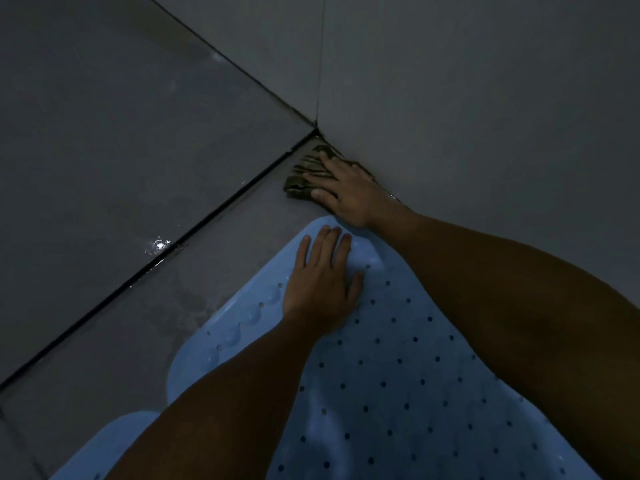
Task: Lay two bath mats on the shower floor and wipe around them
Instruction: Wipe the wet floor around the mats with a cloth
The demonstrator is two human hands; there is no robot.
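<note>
A light blue bath mat (398, 375) dotted with holes lies flat on the grey tiled shower floor (207, 271). A corner of a second blue mat (117, 441) shows at the bottom left, partly hidden by my left forearm. My left hand (322, 285) rests flat on the far end of the first mat, fingers apart. My right hand (346, 190) presses a dark striped cloth (306, 171) onto the floor in the corner where floor and walls meet, just beyond the mat's far edge.
Grey tiled walls (485, 98) close in the corner at the right and back. A dark grout line (173, 247) runs diagonally along the floor's left edge, with a wet glint (157, 244) beside it. The scene is dim.
</note>
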